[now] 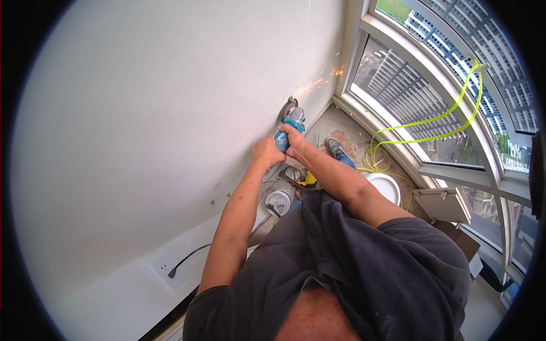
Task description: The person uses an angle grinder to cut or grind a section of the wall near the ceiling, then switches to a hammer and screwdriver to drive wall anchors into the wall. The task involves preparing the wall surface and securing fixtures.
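Grinding underway — angle grinder [292, 123] throws sparks [312, 86] along wall [170, 113].
Left hand [267, 152] and right hand [294, 141] grip its body — next move likely calls for steady pressure.

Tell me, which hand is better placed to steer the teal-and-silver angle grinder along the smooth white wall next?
Probably the person's right hand: it grips the teal-and-silver angle grinder closer to the silver metal head. The left hand holds farther back, toward the grinder's rear.
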`<action>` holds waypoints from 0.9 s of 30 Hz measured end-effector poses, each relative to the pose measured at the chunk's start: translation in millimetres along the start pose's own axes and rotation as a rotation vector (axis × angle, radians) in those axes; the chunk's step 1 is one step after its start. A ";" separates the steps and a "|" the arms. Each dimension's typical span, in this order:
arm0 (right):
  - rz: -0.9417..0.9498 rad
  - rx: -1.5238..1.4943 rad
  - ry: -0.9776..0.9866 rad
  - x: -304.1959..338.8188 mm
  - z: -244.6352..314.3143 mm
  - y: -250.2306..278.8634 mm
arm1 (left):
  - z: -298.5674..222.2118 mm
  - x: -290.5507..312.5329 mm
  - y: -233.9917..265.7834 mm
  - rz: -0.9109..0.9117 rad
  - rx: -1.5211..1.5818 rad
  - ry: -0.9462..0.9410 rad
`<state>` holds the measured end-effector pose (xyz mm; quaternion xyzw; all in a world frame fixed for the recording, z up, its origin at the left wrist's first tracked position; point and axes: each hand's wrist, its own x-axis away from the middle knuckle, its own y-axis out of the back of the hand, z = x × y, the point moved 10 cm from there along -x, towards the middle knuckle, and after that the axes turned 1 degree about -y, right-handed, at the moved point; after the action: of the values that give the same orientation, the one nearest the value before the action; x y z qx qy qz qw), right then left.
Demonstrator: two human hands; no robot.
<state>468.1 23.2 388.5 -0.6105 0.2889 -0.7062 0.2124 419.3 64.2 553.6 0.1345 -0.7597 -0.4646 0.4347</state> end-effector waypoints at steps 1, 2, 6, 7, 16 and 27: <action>-0.017 0.005 -0.001 0.0 -0.2 1.7 | -0.5 0.3 0.3 -0.003 0.001 -0.004; -0.012 0.000 -0.004 0.4 -0.2 1.7 | -1.1 0.5 0.6 -0.006 0.003 -0.008; 0.035 -0.008 -0.016 7.0 -0.4 -5.5 | 0.2 0.7 0.2 -0.004 0.007 -0.004; 0.052 -0.009 -0.016 7.4 -0.3 -7.1 | 0.5 0.2 -0.2 -0.002 0.007 -0.004; 0.036 0.049 -0.063 6.3 -0.8 -5.7 | -4.3 2.5 2.9 0.002 -0.016 0.007; 0.078 0.035 -0.073 19.1 -1.6 -15.4 | -3.1 5.9 3.3 -0.004 -0.027 0.025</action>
<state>464.2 22.4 412.7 -0.6204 0.2921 -0.6795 0.2610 418.9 60.5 560.1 0.1358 -0.7478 -0.4737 0.4449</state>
